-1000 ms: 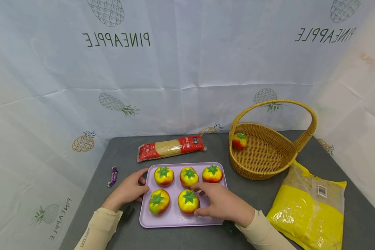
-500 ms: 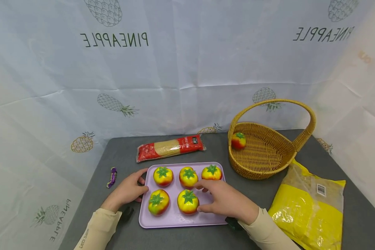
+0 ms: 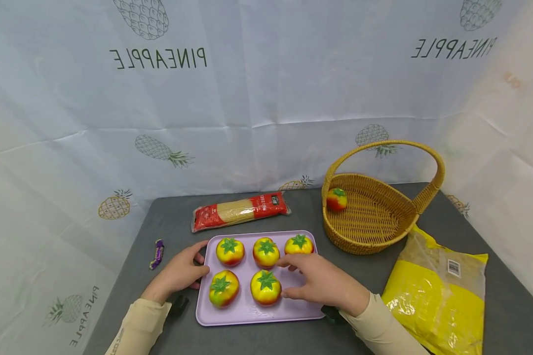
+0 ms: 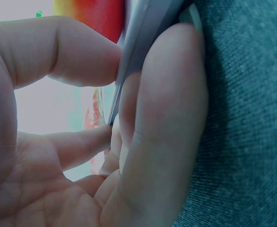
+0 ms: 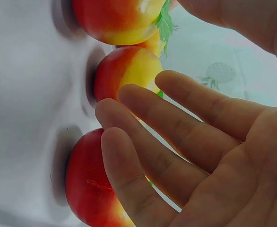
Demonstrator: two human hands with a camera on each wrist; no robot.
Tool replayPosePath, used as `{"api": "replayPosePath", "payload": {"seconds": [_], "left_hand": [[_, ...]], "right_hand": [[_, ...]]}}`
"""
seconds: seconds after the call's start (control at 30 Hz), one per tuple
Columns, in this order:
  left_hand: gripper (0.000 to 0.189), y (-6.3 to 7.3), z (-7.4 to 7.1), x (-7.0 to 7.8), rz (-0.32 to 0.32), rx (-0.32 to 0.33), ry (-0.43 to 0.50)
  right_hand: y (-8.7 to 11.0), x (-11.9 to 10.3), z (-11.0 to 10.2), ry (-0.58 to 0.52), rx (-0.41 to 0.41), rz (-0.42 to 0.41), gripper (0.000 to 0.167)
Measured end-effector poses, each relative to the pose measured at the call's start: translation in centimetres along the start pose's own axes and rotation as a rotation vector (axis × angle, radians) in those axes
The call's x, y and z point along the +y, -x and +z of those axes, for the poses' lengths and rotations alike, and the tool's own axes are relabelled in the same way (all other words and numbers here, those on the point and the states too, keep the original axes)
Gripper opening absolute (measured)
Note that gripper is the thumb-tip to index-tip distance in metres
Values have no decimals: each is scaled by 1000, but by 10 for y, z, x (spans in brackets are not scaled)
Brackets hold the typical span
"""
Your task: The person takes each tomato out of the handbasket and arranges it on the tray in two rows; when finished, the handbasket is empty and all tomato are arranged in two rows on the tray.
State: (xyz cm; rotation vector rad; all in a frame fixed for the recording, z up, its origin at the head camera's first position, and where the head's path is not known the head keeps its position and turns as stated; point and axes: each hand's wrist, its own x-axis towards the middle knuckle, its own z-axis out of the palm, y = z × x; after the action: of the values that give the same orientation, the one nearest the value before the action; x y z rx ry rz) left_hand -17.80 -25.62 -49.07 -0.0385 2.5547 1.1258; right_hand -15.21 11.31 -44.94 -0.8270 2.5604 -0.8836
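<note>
A lilac tray [image 3: 248, 315] lies on the table with several red-and-yellow toy tomatoes on it, each topped by a green leaf. My left hand [image 3: 177, 273] holds the tray's left edge. In the left wrist view its thumb presses the rim from above and the fingers [image 4: 171, 94] lie beneath. Over the tray's right half hovers my right hand [image 3: 322, 281], nearest the front middle tomato [image 3: 265, 291]. In the right wrist view its fingers [image 5: 176, 123] are spread and fairly straight, with nothing held. The back right tomato [image 3: 298, 245] is partly hidden behind that hand.
A wicker basket [image 3: 368, 222] with a tall handle stands at the back right, one tomato [image 3: 336, 199] inside. Behind the tray lies a red noodle packet [image 3: 240, 212]. A yellow bag [image 3: 435, 296] is at the right, a purple-wrapped candy [image 3: 157, 254] at the left.
My right hand has drawn slightly right, away from the front middle tomato, with its fingers apart from it. The left hand stays on the tray edge. The head view has shifted a little.
</note>
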Motion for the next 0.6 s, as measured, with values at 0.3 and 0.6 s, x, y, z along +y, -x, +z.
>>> {"api": "replayPosePath", "payload": {"seconds": [0.3,0.6], "left_hand": [[82,-1,1,-1,-8,0,4],[81,0,1,0,-21,0,2]], "right_hand": [[1,1,-4,-18,-17,13,53],[3,3,-8,11,5,18,54]]}}
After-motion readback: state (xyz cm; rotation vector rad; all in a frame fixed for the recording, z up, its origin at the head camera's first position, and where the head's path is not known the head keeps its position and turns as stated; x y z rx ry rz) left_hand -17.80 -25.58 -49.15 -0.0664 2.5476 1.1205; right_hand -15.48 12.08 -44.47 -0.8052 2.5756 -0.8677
